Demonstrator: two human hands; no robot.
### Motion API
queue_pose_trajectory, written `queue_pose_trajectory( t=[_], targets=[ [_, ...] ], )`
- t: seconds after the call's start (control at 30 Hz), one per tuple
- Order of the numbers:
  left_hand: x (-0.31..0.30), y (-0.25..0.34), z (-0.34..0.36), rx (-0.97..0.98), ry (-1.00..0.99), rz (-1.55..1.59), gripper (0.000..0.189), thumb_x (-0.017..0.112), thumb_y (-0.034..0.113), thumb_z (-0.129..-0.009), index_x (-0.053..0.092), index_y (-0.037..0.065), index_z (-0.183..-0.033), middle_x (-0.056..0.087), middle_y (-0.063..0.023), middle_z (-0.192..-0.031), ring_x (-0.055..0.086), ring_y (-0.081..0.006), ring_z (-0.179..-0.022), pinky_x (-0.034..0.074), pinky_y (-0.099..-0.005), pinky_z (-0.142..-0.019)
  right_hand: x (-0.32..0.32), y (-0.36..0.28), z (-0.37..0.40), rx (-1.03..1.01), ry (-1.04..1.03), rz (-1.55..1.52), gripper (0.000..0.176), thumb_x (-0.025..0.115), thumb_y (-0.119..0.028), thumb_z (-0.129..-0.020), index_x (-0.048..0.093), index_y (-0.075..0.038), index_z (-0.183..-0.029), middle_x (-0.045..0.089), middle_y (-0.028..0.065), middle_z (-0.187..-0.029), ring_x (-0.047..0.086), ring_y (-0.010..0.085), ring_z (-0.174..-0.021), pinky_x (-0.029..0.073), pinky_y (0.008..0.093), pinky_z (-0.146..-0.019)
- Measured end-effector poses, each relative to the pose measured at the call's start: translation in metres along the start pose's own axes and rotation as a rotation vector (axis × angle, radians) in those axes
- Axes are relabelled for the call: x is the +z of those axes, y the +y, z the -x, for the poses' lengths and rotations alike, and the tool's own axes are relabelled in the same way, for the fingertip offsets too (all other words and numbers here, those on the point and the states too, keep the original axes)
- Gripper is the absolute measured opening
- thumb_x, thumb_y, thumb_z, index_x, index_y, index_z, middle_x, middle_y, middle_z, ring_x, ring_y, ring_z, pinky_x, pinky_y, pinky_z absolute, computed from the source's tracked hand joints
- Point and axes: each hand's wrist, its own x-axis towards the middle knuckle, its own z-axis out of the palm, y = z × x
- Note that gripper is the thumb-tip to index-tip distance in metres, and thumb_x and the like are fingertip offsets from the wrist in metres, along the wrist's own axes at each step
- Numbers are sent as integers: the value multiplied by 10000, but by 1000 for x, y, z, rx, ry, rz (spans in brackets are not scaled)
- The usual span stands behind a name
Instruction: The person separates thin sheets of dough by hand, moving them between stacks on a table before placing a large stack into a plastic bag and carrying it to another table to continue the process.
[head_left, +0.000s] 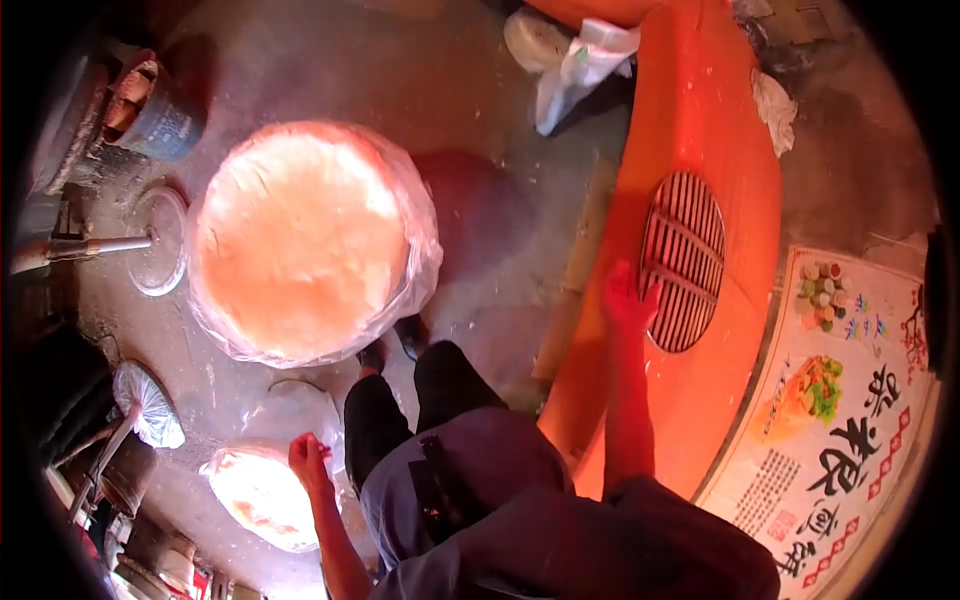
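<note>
My right hand (pixel 628 297) reaches over the orange curved surface (pixel 690 120), thumb apart from the fingers. It is right at the edge of a round slatted grate (pixel 686 262) set in that surface. Lower on the left, my left hand (pixel 308 460) is held with its fingers curled in, and I cannot tell whether anything is in them. In this view it overlaps the edge of a small plastic-covered container (pixel 265 495) with brightly lit contents. Ahead of my feet stands a large round tub lined with clear plastic (pixel 425 250), filled with a pale, dough-like mass (pixel 295 245).
A blue bucket (pixel 170 125) stands at the upper left, near a round clear lid (pixel 160 240). A tied plastic bag (pixel 148 405) is at the left. White plastic bags (pixel 585 70) lie by the orange surface. A printed food poster (pixel 830 420) is at the right.
</note>
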Motion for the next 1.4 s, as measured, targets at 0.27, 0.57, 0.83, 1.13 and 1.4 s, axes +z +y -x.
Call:
queue_pose_trajectory(
  t=[0.27,0.57,0.83,1.13,1.4],
  targets=[
    [-23,-55,40,-55,60,25,173,606,170,-924,612,19,-1008,606,-67,-754,625,-169,-633,522,-270,-553,-3,-29,-42,-103,-135,290,278,649,-198,-889,600,30,-1039,675,161,-931,658,281,-874,573,363,-725],
    [-9,-50,112,-128,202,231,265,609,220,-913,623,-9,-1047,636,-87,-771,644,-175,-645,519,-280,-576,103,122,47,492,-463,776,205,590,-219,-928,619,-27,-993,682,141,-897,657,257,-807,511,336,-676],
    [-36,-113,188,-105,411,484,296,628,240,-899,621,-16,-1048,628,-70,-768,639,-159,-668,518,-271,-589,32,262,35,1077,-619,1284,179,616,-216,-924,630,-41,-958,688,101,-808,645,237,-666,503,339,-555],
    [-91,-246,304,-87,761,633,220,616,172,-911,633,8,-1056,637,-47,-824,619,-117,-691,512,-253,-608,-35,262,64,933,-334,1597,444,642,-395,-900,522,-24,-1113,625,144,-879,625,277,-823,569,381,-722],
    [-156,-359,461,-458,1407,-234,339,700,132,-786,636,37,-1105,628,-178,-1098,590,-344,-1035,484,-412,-901,-116,301,324,1198,-1010,2230,302,660,-247,-896,568,-50,-1106,659,139,-837,650,243,-658,558,332,-612]
  ],
)
